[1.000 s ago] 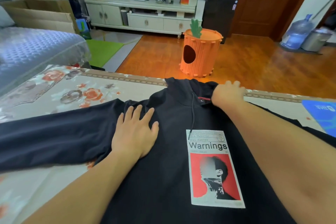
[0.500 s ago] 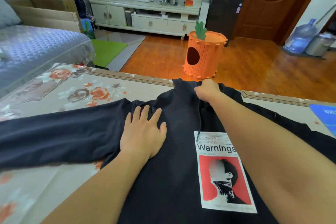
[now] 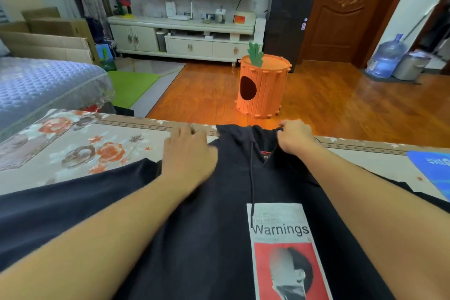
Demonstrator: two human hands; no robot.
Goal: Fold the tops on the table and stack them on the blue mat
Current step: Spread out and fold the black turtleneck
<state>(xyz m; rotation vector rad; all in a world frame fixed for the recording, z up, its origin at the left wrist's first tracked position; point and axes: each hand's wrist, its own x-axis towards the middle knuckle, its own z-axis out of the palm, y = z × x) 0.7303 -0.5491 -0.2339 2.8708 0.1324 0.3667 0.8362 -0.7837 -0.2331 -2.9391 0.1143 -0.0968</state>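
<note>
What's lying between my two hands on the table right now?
In the head view, the black hoodie's hood and its drawstring lie between the left hand and right hand.

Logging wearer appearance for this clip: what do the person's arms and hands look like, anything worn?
Both forearms are bare as far as the frame shows; no sleeve edge is in view. The left hand and right hand wear no gloves. No watch or bracelet shows. The left hand is motion-blurred, so rings cannot be ruled out there.

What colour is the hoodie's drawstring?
Black, like the hoodie; the drawstring shows in the head view.
</note>
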